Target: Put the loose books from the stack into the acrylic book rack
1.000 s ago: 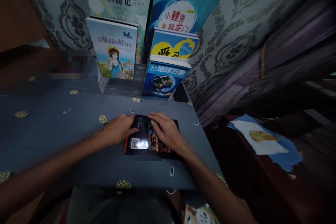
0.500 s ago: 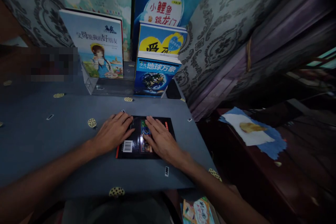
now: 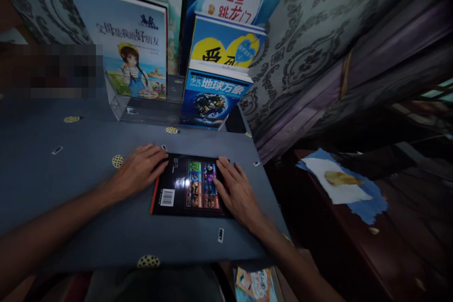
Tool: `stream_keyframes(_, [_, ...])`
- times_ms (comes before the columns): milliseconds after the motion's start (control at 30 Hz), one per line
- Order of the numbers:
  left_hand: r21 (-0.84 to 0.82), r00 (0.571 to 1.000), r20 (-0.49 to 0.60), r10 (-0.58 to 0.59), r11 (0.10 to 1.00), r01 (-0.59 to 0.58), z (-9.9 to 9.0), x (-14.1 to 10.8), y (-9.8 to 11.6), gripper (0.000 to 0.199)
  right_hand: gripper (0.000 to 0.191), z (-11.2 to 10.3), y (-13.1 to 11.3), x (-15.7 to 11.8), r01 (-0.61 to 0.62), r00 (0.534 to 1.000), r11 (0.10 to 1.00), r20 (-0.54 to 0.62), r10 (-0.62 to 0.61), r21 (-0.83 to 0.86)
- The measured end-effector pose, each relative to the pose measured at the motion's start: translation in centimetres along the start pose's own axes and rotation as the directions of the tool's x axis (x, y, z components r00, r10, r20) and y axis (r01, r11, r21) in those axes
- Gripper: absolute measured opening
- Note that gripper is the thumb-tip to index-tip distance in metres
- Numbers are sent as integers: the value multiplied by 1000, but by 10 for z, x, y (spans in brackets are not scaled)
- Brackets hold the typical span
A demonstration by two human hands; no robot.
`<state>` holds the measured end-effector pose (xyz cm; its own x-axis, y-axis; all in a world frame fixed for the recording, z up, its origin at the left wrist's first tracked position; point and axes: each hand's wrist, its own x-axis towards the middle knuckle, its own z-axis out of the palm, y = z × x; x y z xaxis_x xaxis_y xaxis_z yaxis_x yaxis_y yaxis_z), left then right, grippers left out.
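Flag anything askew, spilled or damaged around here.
The blue sheet at right looks odd: ragged-edged and askew beneath a white sheet, with a small scrap nearby. The black book on the table lies flat, without visible damage.

a blue globe-covered book (image 3: 209,103) stands in a clear holder (image 3: 150,114); farther right hangs a purple curtain (image 3: 314,98).

Grey-blue table (image 3: 106,231), its surface printed with black-dotted yellow motifs. Directly upon it: a black book (image 3: 177,172), lying flat near the front edge, barcode side up; farther back, a transparent book stand (image 3: 152,116); just right of this, a flat black object (image 3: 236,121).
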<state>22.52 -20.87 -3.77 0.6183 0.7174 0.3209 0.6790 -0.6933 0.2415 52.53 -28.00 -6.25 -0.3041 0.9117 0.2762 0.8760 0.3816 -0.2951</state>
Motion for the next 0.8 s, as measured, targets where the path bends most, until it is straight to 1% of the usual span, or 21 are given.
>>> stream_keyframes(200, [-95,999,-12,-43,995,42,1,1,-3,33,49,0,0,-1,0,1000,1000,13,0,-1])
stream_keyframes(333, [-203,992,-6,-128,971,124,0,1,-6,33,47,-5,-9,4,-23,998,999,63,26,-36])
stream_keyframes(400, [-263,984,2,-181,949,175,-1,1,-6,34,47,-6,-22,11,-29,994,998,101,35,-59])
stream_keyframes(500, [-323,968,32,-251,914,247,-3,2,-6,37,49,-2,-51,29,4,987,999,163,4,-50])
stream_keyframes(600, [-335,963,24,-269,905,261,-4,3,-7,38,50,6,-85,50,47,975,999,218,-41,-24])
stream_keyframes(633, [-334,965,13,-262,908,252,-4,4,-8,37,50,9,-96,56,76,971,997,229,-72,-8])
stream_keyframes(700, [-331,971,-3,-240,916,226,-3,4,-10,37,49,13,-113,63,172,953,984,247,-176,36])
stream_keyframes(800, [-298,985,-18,-174,941,161,-2,3,-12,36,44,17,-128,59,318,909,943,252,-332,96])
